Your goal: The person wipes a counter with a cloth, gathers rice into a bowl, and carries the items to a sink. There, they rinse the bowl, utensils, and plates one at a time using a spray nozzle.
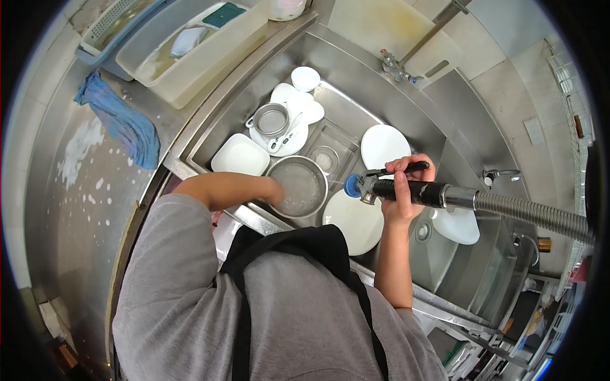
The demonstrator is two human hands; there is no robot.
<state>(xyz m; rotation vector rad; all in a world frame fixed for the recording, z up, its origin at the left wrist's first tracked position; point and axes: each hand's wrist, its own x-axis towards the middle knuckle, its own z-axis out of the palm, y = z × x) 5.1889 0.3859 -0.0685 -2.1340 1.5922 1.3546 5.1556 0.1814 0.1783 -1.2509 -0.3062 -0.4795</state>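
My right hand (406,189) is wrapped round the black grip and lever of a spray nozzle (373,185), whose blue head points left at a round metal pot (304,184). Water runs from the nozzle toward the pot. At the pot's left rim is my left hand (274,191), blurred, its fingers too unclear to read. White plates (385,146) lie in the sink to the right, and a larger pale plate (353,222) is below the nozzle. A square white dish (240,155) sits left of the pot. Behind it, small metal bowls (271,119) rest on stacked white dishes (295,137).
A blue cloth (124,120) lies on the wet, foamy counter (70,209) at left. Plastic tubs (184,95) stand above it. The steel hose (534,211) runs right, over a second basin holding a white jug (459,225). A tap (397,68) is on the back wall.
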